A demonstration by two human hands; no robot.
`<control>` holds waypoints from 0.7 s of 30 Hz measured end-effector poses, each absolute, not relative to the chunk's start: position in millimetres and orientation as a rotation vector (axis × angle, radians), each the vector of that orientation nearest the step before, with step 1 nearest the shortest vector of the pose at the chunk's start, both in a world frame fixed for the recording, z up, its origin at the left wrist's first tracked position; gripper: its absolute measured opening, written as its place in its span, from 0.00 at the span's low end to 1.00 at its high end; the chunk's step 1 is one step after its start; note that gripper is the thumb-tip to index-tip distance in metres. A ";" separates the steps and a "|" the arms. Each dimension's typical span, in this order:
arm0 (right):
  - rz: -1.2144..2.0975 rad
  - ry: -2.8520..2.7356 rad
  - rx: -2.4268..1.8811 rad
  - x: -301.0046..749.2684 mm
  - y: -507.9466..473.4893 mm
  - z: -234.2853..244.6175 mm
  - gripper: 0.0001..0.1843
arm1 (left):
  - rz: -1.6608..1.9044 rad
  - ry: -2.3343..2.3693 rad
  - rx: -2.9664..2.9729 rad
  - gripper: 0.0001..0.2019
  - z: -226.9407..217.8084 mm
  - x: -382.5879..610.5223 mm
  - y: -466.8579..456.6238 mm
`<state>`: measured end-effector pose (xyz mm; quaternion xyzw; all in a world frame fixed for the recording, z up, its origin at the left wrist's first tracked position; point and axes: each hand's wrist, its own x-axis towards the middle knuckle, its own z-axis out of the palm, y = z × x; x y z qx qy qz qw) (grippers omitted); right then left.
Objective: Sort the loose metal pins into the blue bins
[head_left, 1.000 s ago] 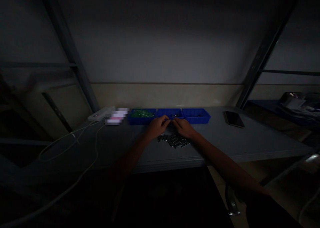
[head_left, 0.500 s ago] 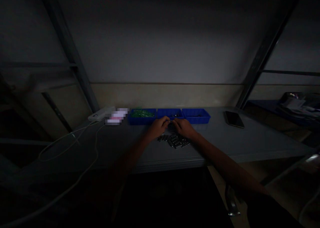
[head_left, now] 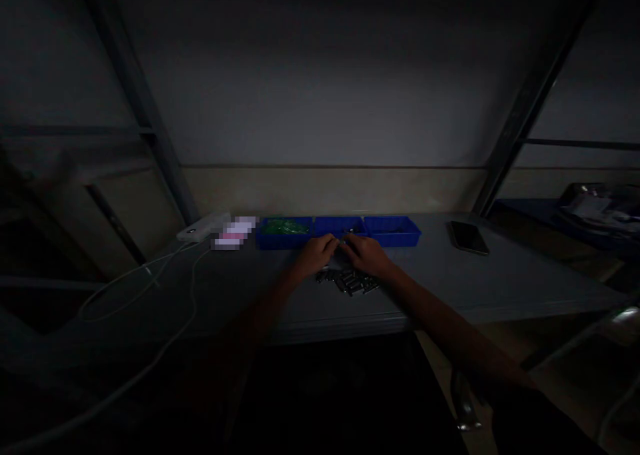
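My left hand (head_left: 319, 253) and my right hand (head_left: 366, 253) meet over the table, fingertips almost touching. Both are closed in a pinch, and what lies between the fingers is too small and dark to name. Just below them, a pile of small shiny metal cylinders (head_left: 353, 283) lies on the grey table. Behind the hands stands the middle blue bin (head_left: 327, 223), with a few small metal parts inside. To its left, another blue bin (head_left: 280, 243) holds green plastic (head_left: 285, 226). The right blue bin (head_left: 400, 240) has a few small dark pieces in it.
A dark phone (head_left: 469, 237) lies on the table (head_left: 430, 282) at the right. At the left are a white device (head_left: 200, 228) with white cables (head_left: 193, 295) and a blurred-out paper or screen (head_left: 234, 234). Metal posts frame both sides, with a wall behind.
The right hand's fingers have shifted slightly and bent more at the fingertips. The left hand has barely moved. Pile and bins look the same.
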<state>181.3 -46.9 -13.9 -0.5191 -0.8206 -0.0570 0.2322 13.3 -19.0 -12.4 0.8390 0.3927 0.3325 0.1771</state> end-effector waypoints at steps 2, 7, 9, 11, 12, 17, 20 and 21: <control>-0.168 -2.258 -1.451 180.7 -47.8 -12.7 0.16 | 0.940 1.116 2.384 0.15 -11.7 13.5 -19.6; -0.152 -2.226 -1.502 179.5 -49.0 -9.4 0.17 | 1.022 1.084 2.427 0.11 -11.1 12.7 -19.5; -0.151 -2.212 -1.499 179.5 -48.0 -9.6 0.18 | 1.037 1.091 2.439 0.11 -10.4 12.1 -19.7; -0.145 -2.211 -1.499 179.6 -46.5 -10.6 0.18 | 1.047 1.103 2.440 0.11 -9.5 11.8 -20.3; -0.140 -2.212 -1.503 179.7 -45.9 -11.0 0.17 | 1.055 1.109 2.438 0.10 -9.1 11.8 -20.5; -0.094 -2.216 -1.480 180.1 -46.1 -11.2 0.17 | 1.084 1.116 2.433 0.09 -9.4 11.7 -19.7; -0.067 -2.203 -1.448 180.6 -47.4 -11.1 0.16 | 1.078 1.130 2.449 0.08 -9.8 11.3 -19.4; -0.060 -2.196 -1.434 180.7 -47.6 -11.3 0.16 | 1.078 1.134 2.453 0.08 -9.7 11.2 -19.6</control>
